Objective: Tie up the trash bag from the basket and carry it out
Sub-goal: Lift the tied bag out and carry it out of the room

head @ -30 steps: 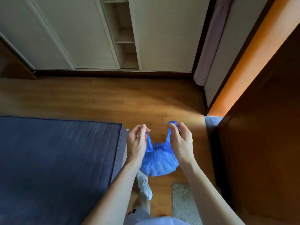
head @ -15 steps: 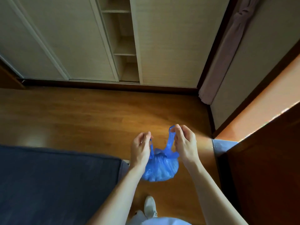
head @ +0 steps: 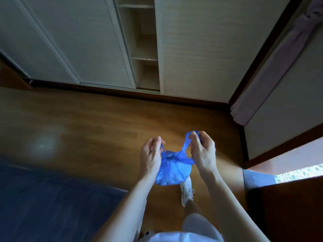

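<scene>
A small blue plastic trash bag (head: 173,172) hangs in the air in front of me, above the wooden floor. My left hand (head: 151,155) pinches the bag's left handle loop. My right hand (head: 202,151) pinches the right handle loop, which is pulled up higher. The two loops are held apart and the bag's bulging body sags between my wrists. No basket is in view.
A dark blue mattress (head: 52,203) fills the lower left. Pale sliding wardrobe doors (head: 192,46) stand ahead, with an open shelf gap (head: 143,49). A dark wooden door (head: 293,210) and a doorway are at the right. My white shoe (head: 187,191) is on the floor.
I have walked forward, so the wardrobe is closer and the mattress has slid back. Both hands keep their hold on the handles, now pulled a little further apart.
</scene>
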Motion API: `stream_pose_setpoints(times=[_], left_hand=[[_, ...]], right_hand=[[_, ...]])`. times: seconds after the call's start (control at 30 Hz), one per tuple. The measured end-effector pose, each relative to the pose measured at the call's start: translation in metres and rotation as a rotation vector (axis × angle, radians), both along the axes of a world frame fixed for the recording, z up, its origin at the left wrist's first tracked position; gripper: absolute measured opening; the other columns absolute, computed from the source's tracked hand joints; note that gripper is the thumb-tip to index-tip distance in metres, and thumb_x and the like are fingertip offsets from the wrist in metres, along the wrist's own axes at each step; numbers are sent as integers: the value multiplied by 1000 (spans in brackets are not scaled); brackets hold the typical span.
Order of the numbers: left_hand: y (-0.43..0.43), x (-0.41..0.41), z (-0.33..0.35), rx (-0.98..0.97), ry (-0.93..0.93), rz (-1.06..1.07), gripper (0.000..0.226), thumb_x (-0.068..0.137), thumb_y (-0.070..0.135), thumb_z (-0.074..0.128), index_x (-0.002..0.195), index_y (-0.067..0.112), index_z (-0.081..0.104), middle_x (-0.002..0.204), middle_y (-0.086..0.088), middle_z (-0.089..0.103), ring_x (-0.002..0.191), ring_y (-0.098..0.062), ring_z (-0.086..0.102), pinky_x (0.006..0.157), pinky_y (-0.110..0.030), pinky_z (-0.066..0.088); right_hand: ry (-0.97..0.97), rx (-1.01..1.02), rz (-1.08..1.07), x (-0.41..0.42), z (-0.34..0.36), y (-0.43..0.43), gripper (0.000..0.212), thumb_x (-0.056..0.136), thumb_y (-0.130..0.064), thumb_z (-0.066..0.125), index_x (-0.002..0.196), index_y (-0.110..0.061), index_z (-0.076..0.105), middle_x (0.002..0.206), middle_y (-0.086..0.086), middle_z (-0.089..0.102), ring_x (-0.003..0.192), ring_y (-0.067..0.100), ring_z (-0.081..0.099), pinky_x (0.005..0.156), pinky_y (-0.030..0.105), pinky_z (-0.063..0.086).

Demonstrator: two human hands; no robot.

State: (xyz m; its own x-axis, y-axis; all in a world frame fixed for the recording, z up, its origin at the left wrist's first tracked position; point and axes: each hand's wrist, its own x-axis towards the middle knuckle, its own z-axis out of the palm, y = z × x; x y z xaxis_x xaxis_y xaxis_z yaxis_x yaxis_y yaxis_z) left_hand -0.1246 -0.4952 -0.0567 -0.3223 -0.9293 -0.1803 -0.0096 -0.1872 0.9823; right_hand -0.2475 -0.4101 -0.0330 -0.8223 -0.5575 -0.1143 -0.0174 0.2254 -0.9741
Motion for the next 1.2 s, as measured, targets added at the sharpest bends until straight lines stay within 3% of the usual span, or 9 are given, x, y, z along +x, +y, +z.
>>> stream_pose_setpoints(times=[0.1,0.23,0.4,0.53,0.73,0.9,1.03,1.1,1.2], left_hand=[[-35,-19,-4,19,-42,60,34,94,34,57,60,28,62,60,5,47,58,-12,43,51,-24,35],[-92,-51,0,98,-81,239,33,97,26,58,65,20,60,57,3,50,48,-11,44,40,-20,30],[-150,-70,11,143,-87,394,31,99,18,55,68,13,59,52,8,53,38,-1,46,43,-14,35],[-178,-65,17,215,-75,497,34,99,16,52,65,16,58,58,1,49,36,-2,38,35,-16,28],[-216,-33,20,180,-35,649,23,98,16,51,78,7,56,51,8,38,41,-3,30,38,-16,27],[-257,16,20,68,-58,756,29,84,28,58,64,7,52,56,2,43,54,-10,37,50,-24,33],[-306,61,13,7,-96,856,34,94,17,55,76,-12,52,56,-5,43,53,-13,39,50,-27,35],[-334,87,12,11,-90,883,34,96,18,54,78,-11,54,54,-1,44,52,-12,40,49,-24,35],[-382,129,11,21,-70,947,32,97,16,53,77,-10,55,52,3,44,50,-10,40,49,-25,35]], right_hand=[[-37,-4,99,-26,-3,-43,31,97,-25,53,67,-20,57,48,-13,45,47,9,38,51,29,34],[-57,35,342,-73,-3,-124,33,98,-26,52,77,-4,62,42,-13,42,48,11,36,52,31,32],[-21,62,570,-99,12,-216,31,97,-22,52,69,-19,63,44,-19,51,49,10,45,56,31,39],[-43,53,620,-93,15,-270,24,96,-26,53,77,-18,66,52,-16,54,53,5,47,58,28,38],[-52,40,782,-58,21,-339,26,96,-23,52,73,-26,64,49,-19,53,52,8,45,58,32,40],[-84,78,940,-7,9,-394,26,97,-26,52,75,-22,65,51,-7,42,49,14,38,55,35,33],[-79,68,1043,45,0,-451,32,101,-25,50,72,-24,64,45,-10,40,40,7,37,46,27,34],[-104,50,1098,73,0,-484,32,102,-23,49,74,-21,64,43,-11,39,39,4,35,42,21,31],[-117,44,1159,116,3,-536,31,101,-24,50,74,-20,64,43,-12,40,41,6,35,43,25,31]])
